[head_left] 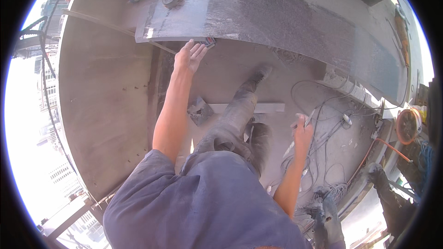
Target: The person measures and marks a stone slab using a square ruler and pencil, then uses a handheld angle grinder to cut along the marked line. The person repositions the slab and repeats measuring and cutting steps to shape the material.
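Observation:
A long grey stone slab [277, 23] with dusty, lighter patches runs across the far side. My left hand [189, 56] reaches up to its near edge, fingers stretched out and apart, holding nothing. Just beside those fingertips, under the slab's edge, a small dark and red thing [210, 42] shows in part; its kind is unclear. My right hand [303, 129] is out to the right, low over the floor, its fingers closed around a thin, pale, pencil-like stick [312, 114]. A squat round grey object [171, 0] rests on the slab's left end.
Tangled cables [318, 143] lie on the right of the dusty floor. A pale flat strip [267, 107] lies by my legs. On the left stands a tall brown panel [106, 97]. An orange round reel-like thing [408, 127] is far right. Another person's legs [330, 216] show lower right.

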The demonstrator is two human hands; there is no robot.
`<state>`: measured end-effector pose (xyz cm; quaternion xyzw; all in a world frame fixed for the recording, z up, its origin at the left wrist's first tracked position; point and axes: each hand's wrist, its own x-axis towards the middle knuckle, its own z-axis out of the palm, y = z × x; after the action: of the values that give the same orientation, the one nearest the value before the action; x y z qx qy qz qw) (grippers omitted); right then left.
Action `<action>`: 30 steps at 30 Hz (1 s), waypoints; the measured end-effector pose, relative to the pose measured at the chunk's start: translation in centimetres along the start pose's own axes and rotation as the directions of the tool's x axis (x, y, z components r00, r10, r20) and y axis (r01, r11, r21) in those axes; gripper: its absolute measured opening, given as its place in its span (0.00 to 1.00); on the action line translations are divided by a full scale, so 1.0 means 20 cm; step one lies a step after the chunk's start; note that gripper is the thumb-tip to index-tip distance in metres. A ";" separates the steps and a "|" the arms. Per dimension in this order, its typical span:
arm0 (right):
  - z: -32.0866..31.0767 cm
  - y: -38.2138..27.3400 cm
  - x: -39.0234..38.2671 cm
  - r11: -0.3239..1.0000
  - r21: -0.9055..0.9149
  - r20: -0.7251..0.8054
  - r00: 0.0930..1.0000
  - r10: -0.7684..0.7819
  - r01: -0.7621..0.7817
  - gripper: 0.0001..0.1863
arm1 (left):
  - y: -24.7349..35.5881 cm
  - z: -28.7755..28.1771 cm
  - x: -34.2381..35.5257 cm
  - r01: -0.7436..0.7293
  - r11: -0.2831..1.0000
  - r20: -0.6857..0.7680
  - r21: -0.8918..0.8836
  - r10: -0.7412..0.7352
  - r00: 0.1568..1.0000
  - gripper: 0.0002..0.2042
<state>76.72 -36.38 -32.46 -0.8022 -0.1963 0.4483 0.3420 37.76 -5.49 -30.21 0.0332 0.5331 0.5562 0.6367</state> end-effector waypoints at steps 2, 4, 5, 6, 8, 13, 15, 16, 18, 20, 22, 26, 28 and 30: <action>-0.06 -0.04 -0.05 1.000 -0.001 -0.004 1.000 -0.023 0.023 0.22 | 0.05 -0.09 0.08 0.026 0.983 -0.114 -0.182 -0.048 0.992 0.37; -0.09 -0.06 -0.09 0.999 0.010 -0.009 0.999 -0.048 0.048 0.21 | 0.10 -0.18 0.13 0.036 0.969 -0.076 -0.243 -0.056 0.996 0.34; -0.10 -0.06 -0.11 0.998 0.012 -0.019 0.998 -0.058 0.058 0.21 | 0.15 -0.21 0.14 0.039 0.962 -0.052 -0.270 -0.055 0.997 0.32; -0.12 -0.07 -0.12 0.998 0.007 -0.035 0.997 -0.066 0.066 0.20 | 0.21 -0.25 0.13 0.016 0.966 -0.035 -0.257 -0.026 0.999 0.32; -0.12 -0.06 -0.13 0.993 0.008 -0.003 0.993 -0.119 0.119 0.20 | 0.22 -0.37 0.09 0.005 0.974 -0.008 -0.225 -0.007 1.000 0.31; -0.08 -0.20 -0.23 0.985 0.104 0.053 0.989 -0.141 0.135 0.19 | 0.31 -0.58 0.03 0.085 0.949 0.082 -0.302 -0.063 0.995 0.32; -0.07 -0.21 -0.24 0.980 0.177 0.068 0.992 -0.102 0.089 0.18 | 0.35 -0.60 0.04 0.113 0.938 0.129 -0.327 -0.074 0.989 0.33; -0.03 -0.22 -0.24 0.975 0.206 0.085 0.992 -0.097 0.077 0.18 | 0.40 -0.63 0.01 0.057 0.967 0.106 -0.249 -0.032 0.994 0.33; 0.02 -0.26 -0.28 0.966 0.256 0.090 0.994 -0.069 0.044 0.17 | 0.43 -0.68 -0.02 -0.017 0.997 0.076 -0.080 0.023 0.997 0.33; 0.10 -0.29 -0.25 0.956 0.289 0.134 0.986 -0.102 0.059 0.17 | 0.57 -0.73 -0.02 -0.089 0.995 0.071 0.038 0.086 0.994 0.33; 0.18 -0.31 -0.22 0.953 0.294 0.175 0.977 -0.124 0.068 0.17 | 0.69 -0.81 0.04 -0.134 0.981 0.091 0.143 0.122 0.988 0.33; 0.37 -0.41 -0.13 0.961 0.263 0.253 0.955 -0.153 0.084 0.17 | 0.85 -0.72 0.18 -0.195 0.917 0.096 0.348 0.172 0.980 0.32; 0.56 -0.51 -0.08 0.958 0.266 0.301 0.936 -0.184 0.103 0.17 | 1.00 -0.76 0.34 -0.232 0.886 0.102 0.402 0.209 0.973 0.32; 0.80 -0.60 0.01 0.951 0.274 0.323 0.918 -0.229 0.141 0.18 | 1.15 -0.77 0.52 -0.244 0.850 0.115 0.467 0.216 0.970 0.32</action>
<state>63.06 -22.05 -29.59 -0.6386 -0.2726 0.5702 0.4391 9.32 2.39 -28.96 0.2688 0.6272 0.4785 0.5527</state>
